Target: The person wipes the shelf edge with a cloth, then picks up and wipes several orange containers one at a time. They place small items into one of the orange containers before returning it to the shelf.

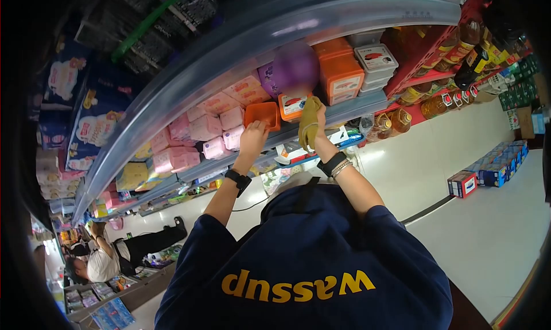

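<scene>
My left hand [253, 140], below a dark wristwatch, has its fingers closed on the near rim of an orange plastic container [274, 109] that sits at the shelf's front edge. An olive-green cloth [309, 123] is bunched in my right hand [321, 120], which wears a dark band and a bracelet. The cloth is just in front of an orange box with a white label [294, 104]. Behind it is a rounded purple thing [295, 69], partly blurred. Most of the fingers of my right hand are hidden by the cloth.
Pink packs [205, 127] fill the shelf to the left. Stacked orange containers [340, 72] and clear lidded boxes [376, 63] are on the right. A curved shelf edge [275, 28] hangs above. Oil bottles [381, 125] stand at right. A person [106, 261] is at lower left.
</scene>
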### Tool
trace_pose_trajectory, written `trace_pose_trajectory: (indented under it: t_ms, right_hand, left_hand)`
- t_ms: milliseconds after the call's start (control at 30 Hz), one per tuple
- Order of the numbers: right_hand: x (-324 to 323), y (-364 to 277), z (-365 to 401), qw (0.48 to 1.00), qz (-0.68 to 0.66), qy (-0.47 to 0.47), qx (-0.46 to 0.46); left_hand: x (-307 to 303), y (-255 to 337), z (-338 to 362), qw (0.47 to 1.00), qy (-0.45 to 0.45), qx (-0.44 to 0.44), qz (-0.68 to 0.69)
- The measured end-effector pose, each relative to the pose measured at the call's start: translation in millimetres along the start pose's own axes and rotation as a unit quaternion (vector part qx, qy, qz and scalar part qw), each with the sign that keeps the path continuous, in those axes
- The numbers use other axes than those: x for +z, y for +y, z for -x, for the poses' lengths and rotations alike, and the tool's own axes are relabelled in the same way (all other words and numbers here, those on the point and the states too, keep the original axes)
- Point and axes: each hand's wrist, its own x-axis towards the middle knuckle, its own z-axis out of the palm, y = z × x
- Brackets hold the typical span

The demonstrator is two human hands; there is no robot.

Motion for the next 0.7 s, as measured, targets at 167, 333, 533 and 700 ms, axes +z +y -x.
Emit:
trace_pose_trajectory:
  t_ms: [167,333,533,700]
  right_hand:
    - [3,6,-5,0.94,0.284,0.05,-0.184]
    - [-22,-29,24,0.911,0.329,0.035,-0.245]
    - [-38,-48,32,0.9,0.345,-0.023,-0.265]
    - [-85,-76,66,0.921,0.27,-0.116,-0.255]
  left_hand:
    - [-13,0,-9,0.997,-0.045,-0.008,0.059]
    - [-40,13,-57,0.998,0.006,-0.015,0.058]
    - [-40,30,-189,0.964,0.129,0.01,0.231]
    - [55,-73,-290,0.509,-0.18,0.14,0.83]
